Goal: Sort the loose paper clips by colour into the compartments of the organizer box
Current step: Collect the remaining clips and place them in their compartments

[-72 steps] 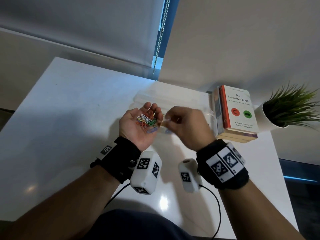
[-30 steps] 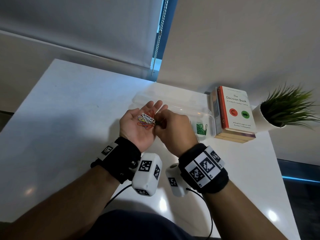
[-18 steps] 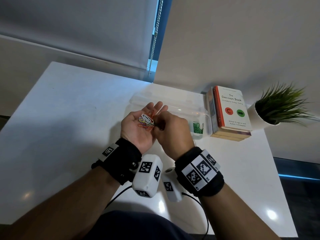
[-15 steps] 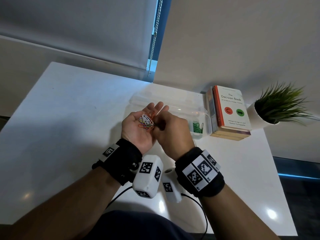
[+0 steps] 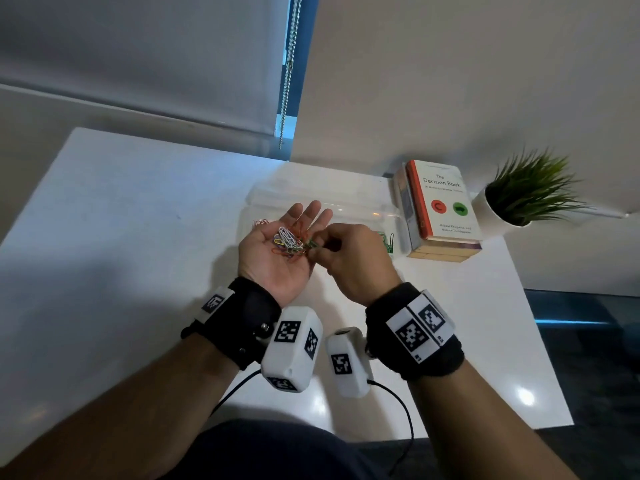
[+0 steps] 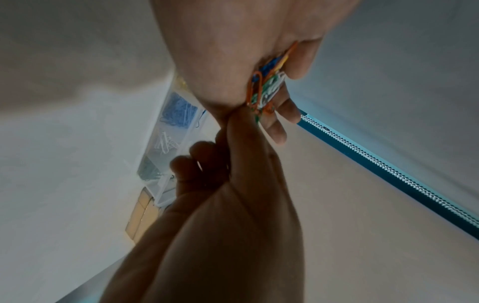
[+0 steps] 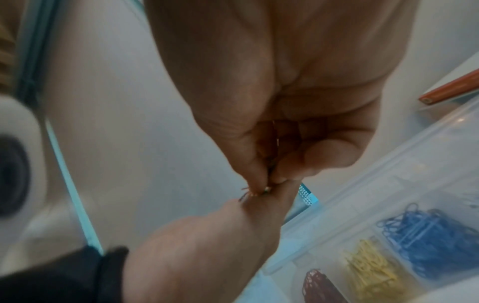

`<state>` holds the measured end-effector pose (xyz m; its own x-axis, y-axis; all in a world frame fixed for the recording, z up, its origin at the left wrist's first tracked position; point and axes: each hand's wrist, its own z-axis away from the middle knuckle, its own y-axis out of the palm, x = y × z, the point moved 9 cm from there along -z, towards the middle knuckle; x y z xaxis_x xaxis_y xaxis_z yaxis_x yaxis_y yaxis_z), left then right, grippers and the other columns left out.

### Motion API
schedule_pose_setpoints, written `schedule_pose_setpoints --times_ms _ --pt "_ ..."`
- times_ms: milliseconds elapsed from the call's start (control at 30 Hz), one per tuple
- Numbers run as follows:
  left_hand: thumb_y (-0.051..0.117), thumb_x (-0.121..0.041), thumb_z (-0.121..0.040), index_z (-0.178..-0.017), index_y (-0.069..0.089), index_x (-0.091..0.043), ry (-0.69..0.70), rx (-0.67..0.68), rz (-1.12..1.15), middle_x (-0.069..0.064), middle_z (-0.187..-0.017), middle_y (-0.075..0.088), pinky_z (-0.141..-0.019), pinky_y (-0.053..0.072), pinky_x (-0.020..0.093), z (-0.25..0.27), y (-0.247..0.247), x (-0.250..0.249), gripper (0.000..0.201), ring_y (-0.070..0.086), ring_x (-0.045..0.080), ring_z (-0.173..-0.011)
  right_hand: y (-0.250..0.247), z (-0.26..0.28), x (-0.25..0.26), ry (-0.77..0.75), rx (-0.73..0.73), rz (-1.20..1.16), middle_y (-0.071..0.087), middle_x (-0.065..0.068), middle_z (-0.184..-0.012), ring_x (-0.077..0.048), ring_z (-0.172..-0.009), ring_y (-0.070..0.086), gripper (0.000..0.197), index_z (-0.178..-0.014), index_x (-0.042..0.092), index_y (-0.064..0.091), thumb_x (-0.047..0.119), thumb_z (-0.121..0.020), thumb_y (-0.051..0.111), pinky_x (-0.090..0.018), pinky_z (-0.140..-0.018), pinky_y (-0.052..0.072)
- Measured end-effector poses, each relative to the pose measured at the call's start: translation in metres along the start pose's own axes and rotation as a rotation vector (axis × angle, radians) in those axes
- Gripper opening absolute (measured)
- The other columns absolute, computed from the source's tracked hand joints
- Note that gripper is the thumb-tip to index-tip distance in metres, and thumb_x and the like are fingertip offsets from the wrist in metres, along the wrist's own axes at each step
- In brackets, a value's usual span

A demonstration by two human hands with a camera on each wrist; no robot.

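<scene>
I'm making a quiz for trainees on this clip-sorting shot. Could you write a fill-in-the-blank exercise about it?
1. The mixed-colour loose paper clips lie in the upturned palm of the ____ hand.
2. The right hand picks at that pile with its ____.
3. The clear plastic organizer box has a compartment of yellow clips beside one of ____ clips.
4. The orange-spined book lies between the box and the potted ____.

Missing: left; fingers; blue; plant
</scene>
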<state>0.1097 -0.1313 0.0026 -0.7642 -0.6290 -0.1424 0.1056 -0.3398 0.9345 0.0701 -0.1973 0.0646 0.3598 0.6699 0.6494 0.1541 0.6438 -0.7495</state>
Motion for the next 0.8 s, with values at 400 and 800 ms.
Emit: schedule_pose_setpoints --times_ms 400,800 --pt "0.04 -0.012 -0.07 -0.091 0.061 -0.005 -0.019 -0.054 -0.022 0.017 -0.107 0.07 -0.101 0.042 0.047 -0.011 -0.001 0.011 0.03 0.061 0.036 -0.114 -0.076 -0.03 -0.112 0.288 -0.252 0.14 0.068 -0.004 -0.078 -0.024 -0.076 0.064 0.006 -0.079 0.016 0.066 0.014 -0.084 0.066 -0.028 -0.07 0.049" --pt "0.04 -0.012 -0.073 -0.093 0.061 -0.006 0.056 -0.046 -0.018 0.017 -0.112 0.069 -0.1 0.042 0.046 -0.028 0.007 0.025 0.03 0.058 0.034 -0.118 -0.054 -0.023 -0.044 -0.126 -0.091 0.068 0.068 0.006 -0.078 -0.01 -0.071 0.059 0.003 -0.082 0.017 0.072 0.02 -0.081 0.07 -0.023 -0.07 0.045"
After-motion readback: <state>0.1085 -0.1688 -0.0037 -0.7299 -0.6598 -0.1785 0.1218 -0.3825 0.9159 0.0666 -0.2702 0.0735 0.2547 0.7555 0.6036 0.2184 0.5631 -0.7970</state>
